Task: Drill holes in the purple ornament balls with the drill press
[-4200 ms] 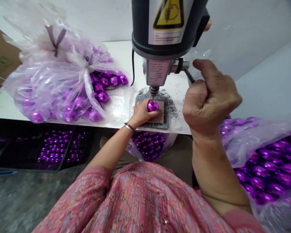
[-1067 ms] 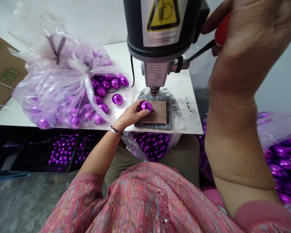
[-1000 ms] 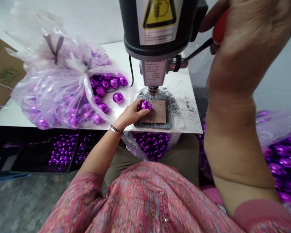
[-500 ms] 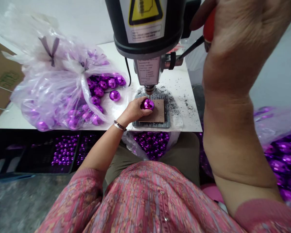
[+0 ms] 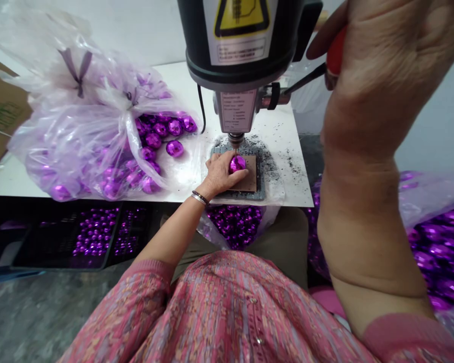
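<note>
My left hand (image 5: 224, 174) is closed around a shiny purple faceted ball (image 5: 237, 164), thumb along its near side. It holds the ball on a brown board (image 5: 249, 180), which lies on the grey base (image 5: 260, 186) of a drill press (image 5: 240, 65). The chuck (image 5: 236, 140) stands right above the ball; whether the bit touches it I cannot tell. Up at the right, close to the camera, my right hand (image 5: 386, 65) grips the red knob (image 5: 336, 52) of the drill press's lever (image 5: 306, 79).
Dark shavings (image 5: 276, 164) litter the white table (image 5: 300, 194). Plastic bags (image 5: 79, 136) of purple balls fill its left side, with one loose ball (image 5: 174, 148) beside them. Below are black crates (image 5: 60, 247); another bag (image 5: 439, 242) of balls stands at the right. A bag (image 5: 236, 224) hangs at my lap.
My left hand has turned and shifted slightly right over the ball, with its fingers now further across the top. My right hand stays on the lever knob. The whole view has shifted a little.
</note>
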